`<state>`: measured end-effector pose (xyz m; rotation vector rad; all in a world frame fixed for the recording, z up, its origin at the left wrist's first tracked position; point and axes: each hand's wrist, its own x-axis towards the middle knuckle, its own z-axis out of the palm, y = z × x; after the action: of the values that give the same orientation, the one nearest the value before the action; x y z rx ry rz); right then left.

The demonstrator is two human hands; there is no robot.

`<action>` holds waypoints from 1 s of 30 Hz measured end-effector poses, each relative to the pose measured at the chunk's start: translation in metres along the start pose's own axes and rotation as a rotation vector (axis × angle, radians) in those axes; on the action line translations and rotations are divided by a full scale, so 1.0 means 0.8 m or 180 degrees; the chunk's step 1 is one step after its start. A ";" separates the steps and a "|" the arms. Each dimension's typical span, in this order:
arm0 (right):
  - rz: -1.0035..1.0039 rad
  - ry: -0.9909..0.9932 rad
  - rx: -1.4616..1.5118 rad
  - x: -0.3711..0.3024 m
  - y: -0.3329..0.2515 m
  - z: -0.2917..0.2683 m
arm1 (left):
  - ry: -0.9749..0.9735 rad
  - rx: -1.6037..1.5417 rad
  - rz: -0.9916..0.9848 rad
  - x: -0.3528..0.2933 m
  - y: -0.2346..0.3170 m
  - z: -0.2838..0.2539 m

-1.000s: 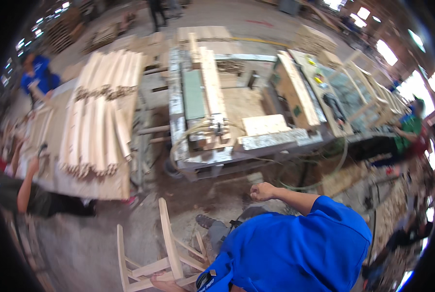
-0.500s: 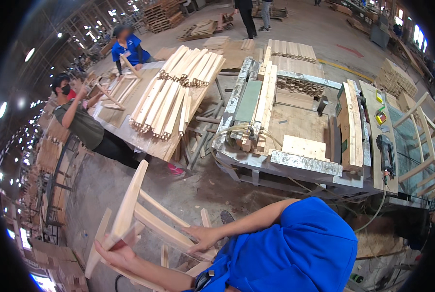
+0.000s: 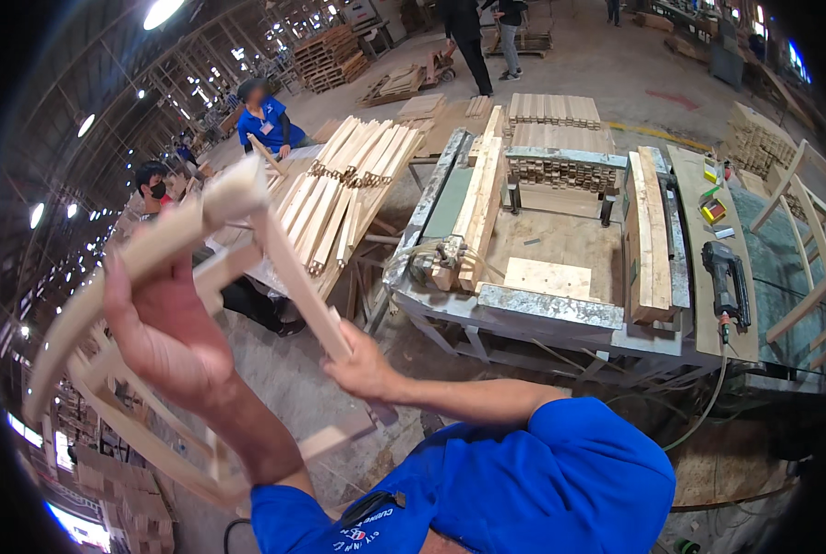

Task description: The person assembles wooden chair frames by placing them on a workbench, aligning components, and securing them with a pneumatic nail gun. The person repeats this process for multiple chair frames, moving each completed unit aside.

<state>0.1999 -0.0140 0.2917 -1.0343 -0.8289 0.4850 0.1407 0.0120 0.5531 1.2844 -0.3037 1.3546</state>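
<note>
Both my hands hold up a pale, unfinished wooden chair frame [image 3: 299,277] in front of me on the left, tilted in the air. My left hand [image 3: 177,337] is under its thick curved piece, thumb on one side and the fingers partly hidden behind the wood. With closed fingers, my right hand [image 3: 362,365] grips the straight bar that slopes down from the top corner. More bars of the frame hang below my left forearm, somewhat blurred.
A metal-edged workbench [image 3: 551,305] with clamped wooden beams stands ahead. To its right lie a nail gun [image 3: 727,286] with a hose and a yellow tape measure [image 3: 713,211]. Another wooden frame [image 3: 796,240] stands far right. Wood strips [image 3: 339,194] cover a table, with two co-workers beyond.
The chair frame has been lifted from low near the floor and turned. My left hand has risen with it; my right hand has shifted up to a different bar.
</note>
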 end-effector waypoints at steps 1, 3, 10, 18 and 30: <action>0.0076 -0.0188 0.0246 0.005 -0.027 -0.011 | -0.0280 -0.0071 0.0000 0.008 0.010 0.019; -0.0201 -0.0108 0.0419 0.024 -0.081 -0.054 | -0.0955 -0.0384 0.0072 0.039 0.008 0.059; -0.1035 0.0355 0.0232 0.033 -0.248 -0.188 | -0.2778 0.2919 0.1321 0.168 0.072 0.036; -0.1186 0.1834 -0.0227 -0.064 -0.351 -0.279 | -0.1045 0.2942 0.0502 0.163 -0.060 -0.082; -0.0455 0.2829 -0.1375 -0.103 -0.321 -0.409 | -0.1338 0.0430 -0.2162 -0.017 -0.374 0.009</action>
<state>0.4027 -0.3685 0.4063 -1.4084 -0.1943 -0.3018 0.3863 0.0830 0.3975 1.5937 -0.0433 0.5333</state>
